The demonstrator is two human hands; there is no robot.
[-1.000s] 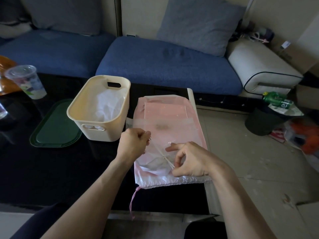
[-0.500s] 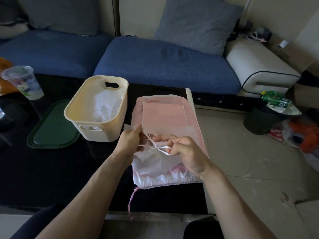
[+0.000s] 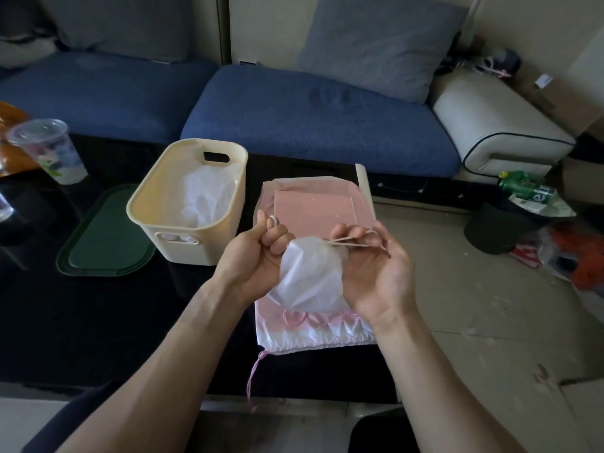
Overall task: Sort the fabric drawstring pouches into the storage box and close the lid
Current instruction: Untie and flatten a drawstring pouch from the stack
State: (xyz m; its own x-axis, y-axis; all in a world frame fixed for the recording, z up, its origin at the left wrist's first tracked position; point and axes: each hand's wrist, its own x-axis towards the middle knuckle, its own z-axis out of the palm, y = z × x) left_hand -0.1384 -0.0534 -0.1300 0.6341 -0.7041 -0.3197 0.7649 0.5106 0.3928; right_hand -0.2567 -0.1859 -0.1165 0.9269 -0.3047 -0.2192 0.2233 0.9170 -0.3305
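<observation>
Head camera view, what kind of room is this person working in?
Most likely a home living room: a blue cushioned sofa with a grey throw pillow sits behind a glossy black coffee table, and a dark waste bin stands on the floor.

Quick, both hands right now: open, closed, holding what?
Left hand: fingers curled, gripping the white pouch by its gathered top.
Right hand: fingers pinching the pouch's drawstring.

Above the black tabletop (image 3: 98, 322), the left hand (image 3: 251, 256) and right hand (image 3: 376, 269) hold a white pouch (image 3: 310, 276) by its drawstring (image 3: 346, 245) over a pink pouch (image 3: 313, 210), beside the cream storage box (image 3: 202, 246) and green lid (image 3: 104, 237).
</observation>
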